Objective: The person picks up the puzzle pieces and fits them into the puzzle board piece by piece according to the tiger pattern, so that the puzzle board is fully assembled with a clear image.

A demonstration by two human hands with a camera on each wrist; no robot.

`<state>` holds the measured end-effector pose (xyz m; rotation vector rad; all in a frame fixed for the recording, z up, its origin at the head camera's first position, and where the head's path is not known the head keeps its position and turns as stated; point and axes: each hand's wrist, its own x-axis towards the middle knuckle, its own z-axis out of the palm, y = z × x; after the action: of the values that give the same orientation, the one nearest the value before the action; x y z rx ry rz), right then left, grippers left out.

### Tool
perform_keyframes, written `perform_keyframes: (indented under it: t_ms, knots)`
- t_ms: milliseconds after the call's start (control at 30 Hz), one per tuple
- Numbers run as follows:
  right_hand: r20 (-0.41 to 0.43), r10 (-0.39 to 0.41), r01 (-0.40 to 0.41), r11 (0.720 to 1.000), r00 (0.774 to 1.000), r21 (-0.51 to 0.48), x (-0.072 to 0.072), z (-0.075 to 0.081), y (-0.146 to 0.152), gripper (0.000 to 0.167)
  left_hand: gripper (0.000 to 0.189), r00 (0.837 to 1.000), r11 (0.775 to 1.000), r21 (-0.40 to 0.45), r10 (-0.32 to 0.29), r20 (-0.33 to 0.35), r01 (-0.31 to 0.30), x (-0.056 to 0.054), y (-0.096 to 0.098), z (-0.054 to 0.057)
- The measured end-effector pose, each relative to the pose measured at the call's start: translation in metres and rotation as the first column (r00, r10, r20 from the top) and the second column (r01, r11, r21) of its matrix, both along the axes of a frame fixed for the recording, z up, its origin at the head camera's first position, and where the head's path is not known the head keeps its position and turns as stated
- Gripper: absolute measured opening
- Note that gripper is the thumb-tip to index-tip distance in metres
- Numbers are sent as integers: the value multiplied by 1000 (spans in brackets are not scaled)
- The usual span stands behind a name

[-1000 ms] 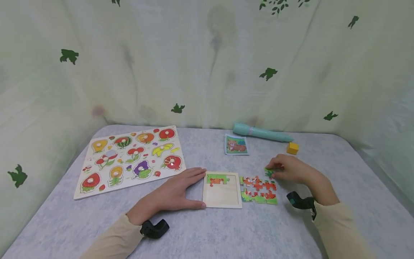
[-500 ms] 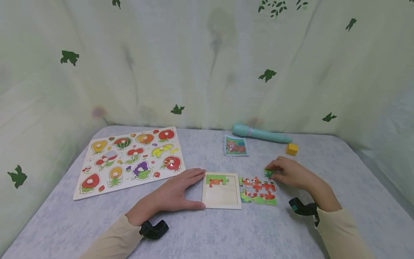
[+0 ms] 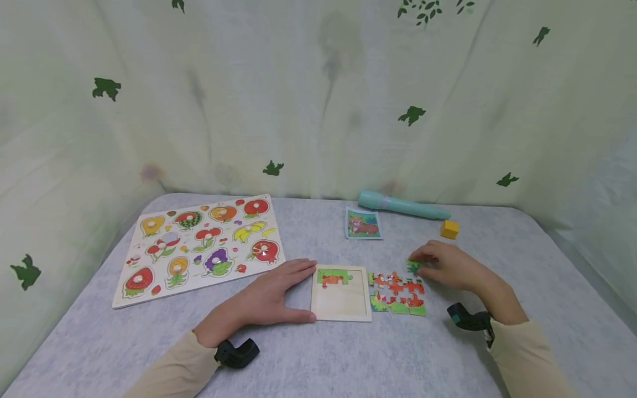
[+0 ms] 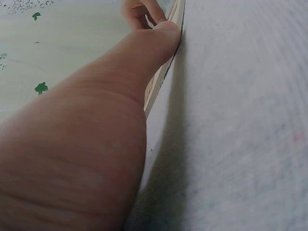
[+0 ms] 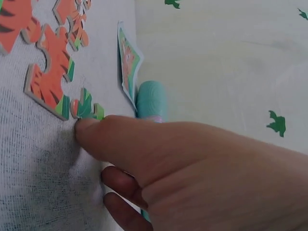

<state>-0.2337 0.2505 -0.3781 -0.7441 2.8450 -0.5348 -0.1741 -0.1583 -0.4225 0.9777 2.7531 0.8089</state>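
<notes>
My left hand (image 3: 271,293) lies at the left side of a small wooden puzzle tray (image 3: 340,304), fingers straight and thumb extended, touching its edge. At the tray's upper left sit joined puzzle pieces (image 3: 334,276) in green and orange. My right hand (image 3: 455,268) pinches a green puzzle piece (image 3: 412,266) between thumb and fingers, low over the table; the piece (image 5: 85,105) is partly hidden by the thumb in the right wrist view. Just below it, right of the tray, several loose orange and green pieces (image 3: 396,283) lie in rows.
A large fruit puzzle board (image 3: 199,249) lies at the left. Behind the tray are a picture card (image 3: 364,224) of a brown animal and a teal pen-shaped stick (image 3: 405,205). A yellow cube (image 3: 449,229) stands beyond my right hand. A patterned curtain (image 3: 318,99) hangs behind the table.
The right wrist and forearm have shifted slightly, while the fingers stay on the green puzzle piece. The left hand and the tray look unchanged.
</notes>
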Motion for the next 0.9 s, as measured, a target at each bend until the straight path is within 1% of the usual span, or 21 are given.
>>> perform_keyframes:
  t_ms: [200,400,600,900]
  knots:
    - [-5,-14,14,1000,1000,3,-1,-2,4,28,98,1000,1000,6,-2,6,2,0,0,0]
    - [-6,-10,10,1000,1000,-9,-1,-2,4,28,98,1000,1000,2,0,-10,0,0,0,0]
    - [-10,-17,17,1000,1000,-15,-1,-2,4,29,98,1000,1000,4,1,-7,-1,0,0,0]
    - [-39,-7,6,1000,999,-19,-2,-3,5,28,98,1000,1000,-1,4,-5,-4,1,0,1]
